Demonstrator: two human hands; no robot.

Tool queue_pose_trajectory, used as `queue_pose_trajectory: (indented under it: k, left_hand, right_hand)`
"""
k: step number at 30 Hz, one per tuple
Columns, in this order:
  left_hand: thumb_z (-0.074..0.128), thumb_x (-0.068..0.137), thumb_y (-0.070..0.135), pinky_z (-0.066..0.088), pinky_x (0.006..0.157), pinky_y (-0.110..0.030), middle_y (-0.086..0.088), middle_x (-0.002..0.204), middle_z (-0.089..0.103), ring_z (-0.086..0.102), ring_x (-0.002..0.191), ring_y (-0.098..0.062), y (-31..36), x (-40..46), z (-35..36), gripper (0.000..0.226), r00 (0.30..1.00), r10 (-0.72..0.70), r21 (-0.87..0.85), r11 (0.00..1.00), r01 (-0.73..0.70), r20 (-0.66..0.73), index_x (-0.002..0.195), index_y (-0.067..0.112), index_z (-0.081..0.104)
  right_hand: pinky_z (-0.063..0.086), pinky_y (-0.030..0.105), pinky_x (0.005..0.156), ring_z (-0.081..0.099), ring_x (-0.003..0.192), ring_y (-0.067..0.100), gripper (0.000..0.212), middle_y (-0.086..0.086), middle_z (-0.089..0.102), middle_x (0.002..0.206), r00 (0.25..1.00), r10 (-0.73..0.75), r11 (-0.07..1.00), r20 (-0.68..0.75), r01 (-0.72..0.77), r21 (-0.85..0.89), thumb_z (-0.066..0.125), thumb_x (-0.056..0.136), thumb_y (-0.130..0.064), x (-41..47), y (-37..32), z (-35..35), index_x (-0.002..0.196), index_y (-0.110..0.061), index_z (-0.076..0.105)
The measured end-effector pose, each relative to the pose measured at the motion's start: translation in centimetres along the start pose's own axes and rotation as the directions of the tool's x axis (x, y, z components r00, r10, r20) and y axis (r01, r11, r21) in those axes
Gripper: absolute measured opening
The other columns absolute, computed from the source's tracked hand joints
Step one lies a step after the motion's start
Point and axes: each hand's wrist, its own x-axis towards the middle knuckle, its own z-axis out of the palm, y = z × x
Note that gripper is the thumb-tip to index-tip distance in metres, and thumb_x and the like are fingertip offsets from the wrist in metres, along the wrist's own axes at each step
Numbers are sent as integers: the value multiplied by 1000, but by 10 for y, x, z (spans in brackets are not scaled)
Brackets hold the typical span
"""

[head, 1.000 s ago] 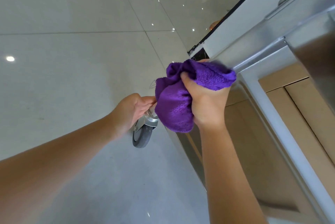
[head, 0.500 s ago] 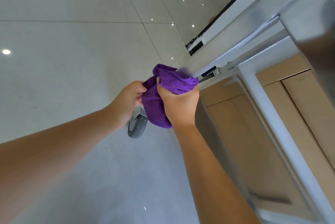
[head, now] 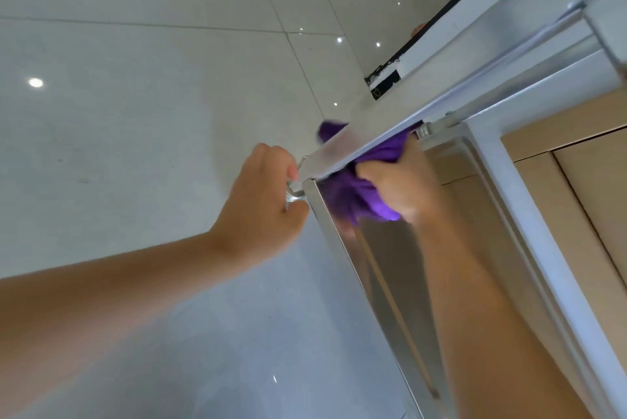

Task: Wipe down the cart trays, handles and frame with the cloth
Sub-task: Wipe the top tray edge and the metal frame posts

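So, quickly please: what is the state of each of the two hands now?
Left hand: closed on the cart's metal corner fitting.
Right hand: closed, holding the purple cloth under the frame rail.

Open floor (head: 135,113) left; cart frame (head: 353,147) and cabinet (head: 576,164) block right.

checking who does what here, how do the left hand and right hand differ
The left hand grips a shiny metal fitting at the cart corner, outside the frame; the right hand grips the purple cloth, under the frame rail. The left hand is in full view; the right hand is partly hidden by cloth. Both are bare and curled.
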Motion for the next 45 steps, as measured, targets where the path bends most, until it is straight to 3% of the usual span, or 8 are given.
queue_pose_trajectory:
  k: [4,8,13,18,26,35,40,45]
  left_hand:
    - [40,62,13,36,70,-31,-1,85,46,42,79,-20,1,-17,4,29,864,446,194,849,-491,234,91,16,42]
    - [41,63,8,38,66,-35,-8,78,49,40,71,-24,11,-18,16,22,733,561,254,699,-668,385,81,6,54]
    - [50,74,25,37,89,-33,-11,97,57,50,89,-29,15,-4,40,39,787,460,372,703,-606,411,104,2,60]
    - [40,85,46,36,90,-40,-16,102,58,54,97,-35,4,0,43,54,783,380,531,581,-616,493,108,0,58]
    - [36,86,50,33,98,-42,-20,107,61,55,107,-36,-1,-3,53,64,789,401,595,518,-614,465,113,-3,59]
    - [34,86,51,32,99,-41,-19,108,61,52,109,-35,-2,-4,55,65,782,453,610,493,-620,429,114,-2,59]
    - [34,87,50,31,100,-40,-20,110,62,47,112,-34,-2,-4,54,65,774,474,598,497,-629,419,115,-3,60]
    - [34,88,47,29,102,-41,-22,114,60,46,115,-35,-5,-4,54,64,773,476,608,486,-628,419,118,-5,58]
  right_hand:
    - [50,36,79,60,72,17,40,-17,60,55,976,107,991,192,-121,64,61,46,-28,17,12,18,83,-13,60]
    - [50,54,76,59,85,46,61,31,63,80,992,-59,998,110,55,37,60,49,-39,21,22,22,83,12,60]
    - [48,52,65,56,73,48,60,35,57,70,985,-156,987,80,158,-28,56,57,-40,29,28,17,74,18,55]
    - [46,37,67,50,65,27,21,22,52,67,993,-114,991,24,116,-62,64,80,-8,38,36,1,69,7,53]
    - [36,16,48,39,40,3,18,-11,43,38,997,-78,991,-10,77,-109,52,66,-20,66,67,-28,50,-18,43]
    - [38,25,55,42,51,14,14,-1,45,51,988,25,982,-153,-53,-181,47,64,-25,97,92,-58,56,-14,47]
    - [43,30,62,48,63,18,41,10,56,68,980,55,968,-192,-99,-229,44,64,-27,114,100,-73,85,3,63]
    - [47,34,72,57,77,23,39,10,63,85,935,138,932,-326,-234,-278,50,69,-34,131,117,-85,95,-8,63]
